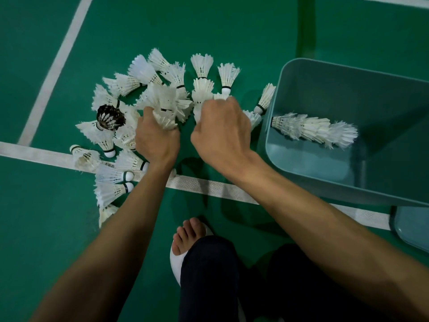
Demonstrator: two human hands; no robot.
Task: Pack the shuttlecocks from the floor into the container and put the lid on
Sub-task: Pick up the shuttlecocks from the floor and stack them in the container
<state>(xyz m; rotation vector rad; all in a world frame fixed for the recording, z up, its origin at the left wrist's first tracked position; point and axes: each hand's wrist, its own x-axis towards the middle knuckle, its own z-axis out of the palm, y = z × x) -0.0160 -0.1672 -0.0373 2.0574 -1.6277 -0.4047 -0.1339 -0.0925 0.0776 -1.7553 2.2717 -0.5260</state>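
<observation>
R hand (220, 133) hides most of what it grips. L hand (157, 138) fingertips buried among shuttlecocks (166, 101). Container (348, 94) & lid (411, 228) cut off at right edge, lid mostly out of frame.

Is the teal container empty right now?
No, a nested row of white shuttlecocks lies inside the container.

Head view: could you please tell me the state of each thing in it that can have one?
Container: open, lid off.
Stack of shuttlecocks: nested, lying inside the container.
Lid: off, on the floor beside the container.
Left hand: grips a bunch of shuttlecocks.
Right hand: grips a column of shuttlecocks.
Loose shuttlecocks: scattered on the floor, not yet packed.
</observation>
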